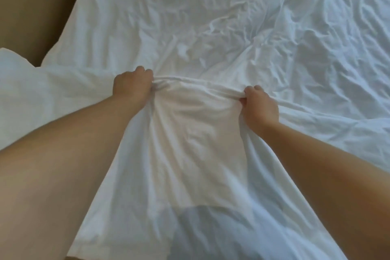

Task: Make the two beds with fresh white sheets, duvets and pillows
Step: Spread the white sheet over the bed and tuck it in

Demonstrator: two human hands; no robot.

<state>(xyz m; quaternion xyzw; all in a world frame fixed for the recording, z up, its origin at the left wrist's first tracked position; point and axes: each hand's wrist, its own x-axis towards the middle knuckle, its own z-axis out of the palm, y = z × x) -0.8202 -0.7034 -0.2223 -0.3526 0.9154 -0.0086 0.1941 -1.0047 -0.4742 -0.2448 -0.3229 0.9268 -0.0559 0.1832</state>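
A crumpled white sheet (211, 27) covers the bed across most of the head view. My left hand (132, 86) grips a bunched fold of this sheet near the middle. My right hand (258, 105) pinches the same fold a little to the right, fingers curled over the cloth. Between the two hands the fold is drawn taut, and a length of the sheet hangs down toward me between my forearms. The mattress is hidden under the cloth.
A brown surface (31, 6) shows at the upper left beside the bed's edge. More white bedding (19, 82) bulges at the left edge. A shadowed patch of cloth (200, 228) lies low in the middle.
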